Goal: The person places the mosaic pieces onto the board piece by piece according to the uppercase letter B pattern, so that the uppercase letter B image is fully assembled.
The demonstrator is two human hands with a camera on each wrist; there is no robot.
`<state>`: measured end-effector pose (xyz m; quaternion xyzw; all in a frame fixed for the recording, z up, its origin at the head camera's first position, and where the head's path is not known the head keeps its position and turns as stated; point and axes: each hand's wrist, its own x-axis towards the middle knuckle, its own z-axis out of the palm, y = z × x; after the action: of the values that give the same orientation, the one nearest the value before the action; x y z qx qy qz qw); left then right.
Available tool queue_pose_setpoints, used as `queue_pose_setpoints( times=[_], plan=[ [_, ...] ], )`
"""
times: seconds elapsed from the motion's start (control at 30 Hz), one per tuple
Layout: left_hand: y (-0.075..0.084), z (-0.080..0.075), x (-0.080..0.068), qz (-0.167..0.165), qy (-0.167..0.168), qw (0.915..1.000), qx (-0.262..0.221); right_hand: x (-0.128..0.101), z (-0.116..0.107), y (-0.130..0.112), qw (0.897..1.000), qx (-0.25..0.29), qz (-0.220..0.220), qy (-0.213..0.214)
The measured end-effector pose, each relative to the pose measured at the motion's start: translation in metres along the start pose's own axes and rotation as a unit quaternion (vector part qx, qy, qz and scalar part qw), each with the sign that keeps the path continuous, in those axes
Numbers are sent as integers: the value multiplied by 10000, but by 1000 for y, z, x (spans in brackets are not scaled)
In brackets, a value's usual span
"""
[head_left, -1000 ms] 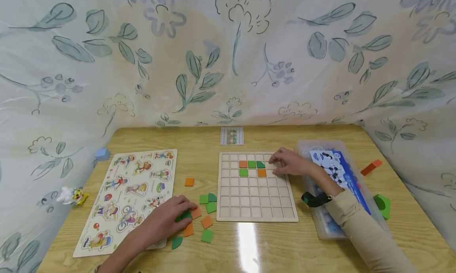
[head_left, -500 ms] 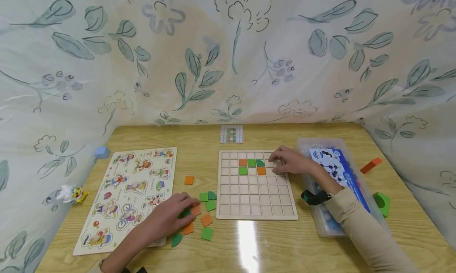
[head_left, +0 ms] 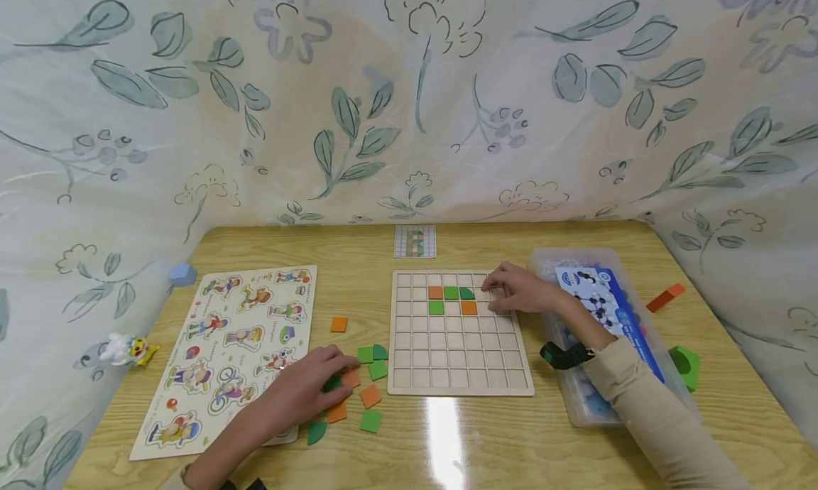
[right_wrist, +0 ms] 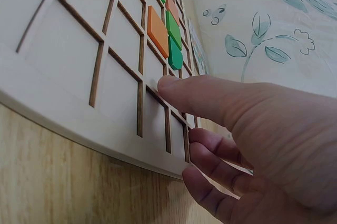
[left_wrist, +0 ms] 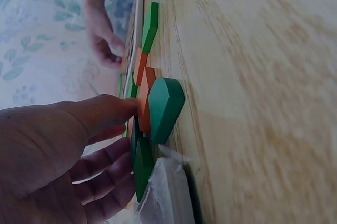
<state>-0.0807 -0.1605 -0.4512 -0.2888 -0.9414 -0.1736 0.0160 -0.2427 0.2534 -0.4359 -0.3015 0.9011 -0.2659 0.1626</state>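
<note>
Over a loose group of flat tiles my left hand [head_left: 305, 385] rests with bent, relaxed fingers. Its thumb, in the left wrist view, lies against or very near an orange square tile [left_wrist: 145, 100], close to a dark green quarter-round tile [left_wrist: 166, 109]. My right hand [head_left: 520, 289] lies at the upper right of the wooden grid board [head_left: 437, 373]. Nothing shows between its loosely bent fingers in the right wrist view. Several tiles sit in the board's cells, among them a green square [head_left: 451, 292], a dark green quarter-round [head_left: 466, 293] and an orange square [head_left: 469, 307].
A small pattern card [head_left: 415, 241] lies behind the board. On the left is a picture puzzle board [head_left: 255, 355]. At right stand a clear plastic box [head_left: 578, 405] with a blue-and-white packet, an orange block [head_left: 666, 298] and a green block [head_left: 685, 368].
Both hands stay almost in place; the left hand shifts very slightly. The tiles on the board are unchanged.
</note>
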Motion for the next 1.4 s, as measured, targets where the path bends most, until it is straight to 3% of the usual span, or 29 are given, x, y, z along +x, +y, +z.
queue_pose_setpoints(
  times=[0.6, 0.77, 0.97, 1.2, 1.4],
  plan=[
    [-8, -1, 10, 265, 29, 9996, -57, -1, 1, 0, 9999, -71, 67, 30],
    [-6, -8, 15, 357, -160, 9992, -70, -1, 2, -1, 9999, -37, 91, 39],
    [-5, -19, 26, 393, -1, 9991, 161, -2, 1, -1, 10000, -32, 57, 7],
    [-3, -20, 35, 528, -421, 9974, -239, -1, 0, -2, 10000, -28, 42, 17],
    [-4, -18, 40, 653, -278, 9969, -338, -1, -1, -2, 10000, 18, 35, 1]
  ],
)
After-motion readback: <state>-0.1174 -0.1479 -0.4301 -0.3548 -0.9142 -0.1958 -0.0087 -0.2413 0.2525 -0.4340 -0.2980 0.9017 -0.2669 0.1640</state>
